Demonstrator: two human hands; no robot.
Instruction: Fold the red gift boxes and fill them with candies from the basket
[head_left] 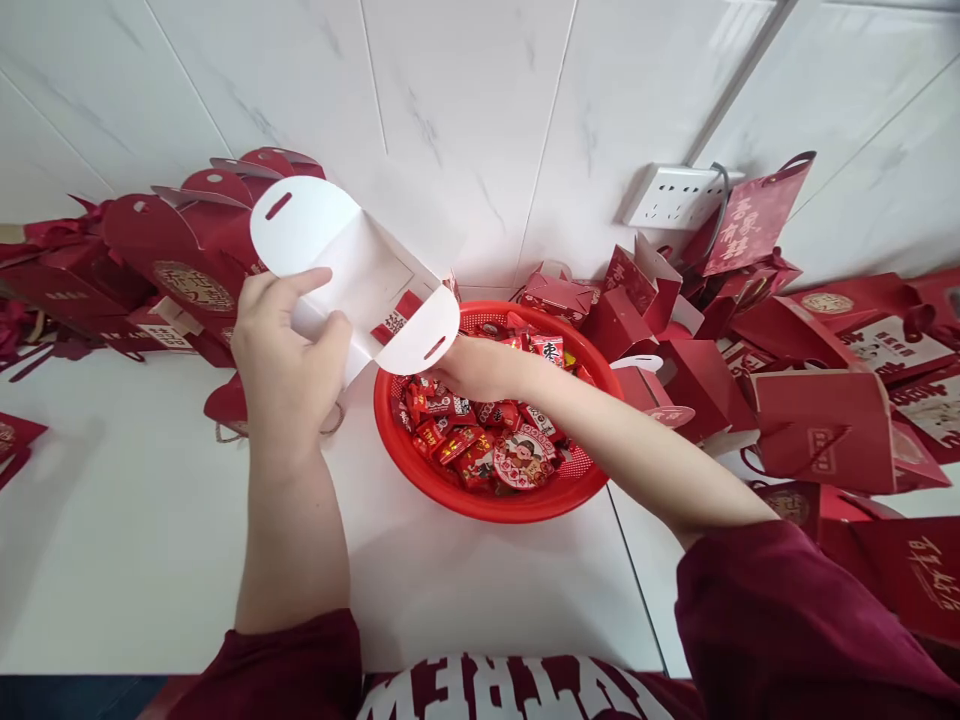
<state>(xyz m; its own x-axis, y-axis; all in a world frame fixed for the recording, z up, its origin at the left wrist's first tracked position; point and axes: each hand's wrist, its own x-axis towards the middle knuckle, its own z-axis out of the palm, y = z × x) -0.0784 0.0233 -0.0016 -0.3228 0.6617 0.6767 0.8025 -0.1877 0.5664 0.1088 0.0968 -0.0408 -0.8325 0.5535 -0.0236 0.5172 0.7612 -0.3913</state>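
The left hand (289,350) holds an open cardboard gift box with white inner walls and rounded, slotted flaps (367,265), thumb and fingers closed on its near left side. The box is tilted above the left rim of a round, bright red plastic basket (495,508), and a small red packet with white print (401,312) shows inside it. The right hand (484,368) reaches into the basket, over a heap of shiny red wrapped sweets (457,445) (one flat, round packet with a printed figure (523,457) lies on top, toward the near side). Its fingers are partly hidden by the lower flap, so I cannot tell whether they hold anything.

The basket stands on a smooth white table (480,575) before a wall of pale grey-veined tiles (465,120). Dark red cardboard gift boxes with gold emblems (191,285) line the left side; more red cardboard boxes and bags (821,430) crowd the right, below a white multi-socket power strip (675,197).
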